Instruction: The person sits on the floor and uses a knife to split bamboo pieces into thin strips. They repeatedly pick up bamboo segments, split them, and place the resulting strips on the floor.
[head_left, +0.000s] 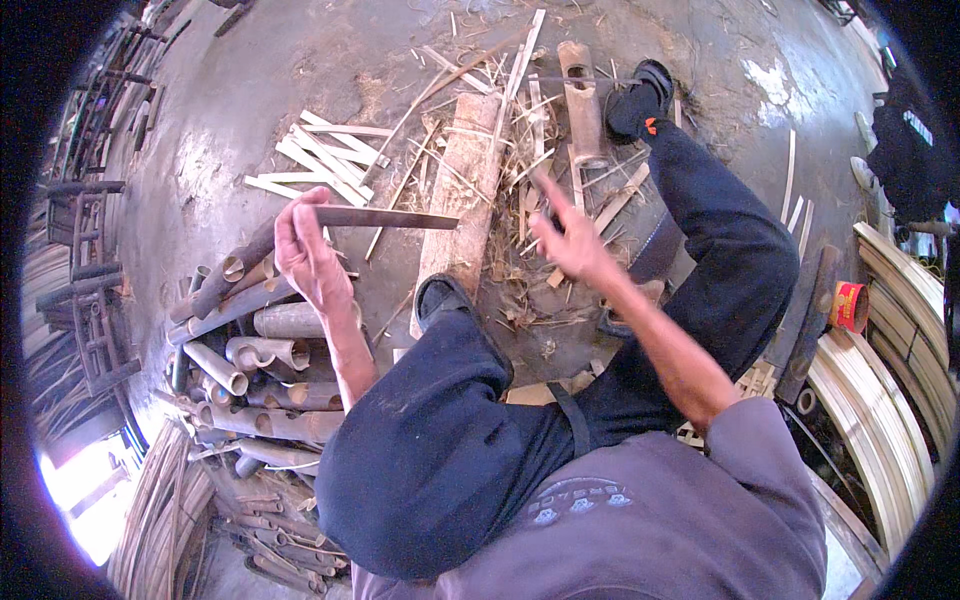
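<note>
The two hands were well apart. The left hand (312, 250) was closed on a dark strip (395, 218), slender and nearly level, held near one end between the thumb and the fingers. The strip reached out from that hand toward the right hand (580, 245), and its free end lay in the space between the two, over a pale wooden plank (460, 250); whether it touched the plank could not be told. The right hand was blurred, one finger pointing away from the body, and it could not be told whether it gripped anything. Just beyond the left hand lay a loose heap of pale slats (325, 172), several crossing one another. Nearer the body from that hand, and to its left, bamboo tubes (285, 320) were piled, some with cut openings. Beyond the right hand a brown bamboo length (587, 130) with a hole near its far end lay beside a black shoe (638, 103). Shavings (520, 290) and thin splinters littered the floor between the hands and around the right one. Well to the right of the right hand stood a red and yellow tin (848, 307), near a bundle of long pale strips (865, 420).
</note>
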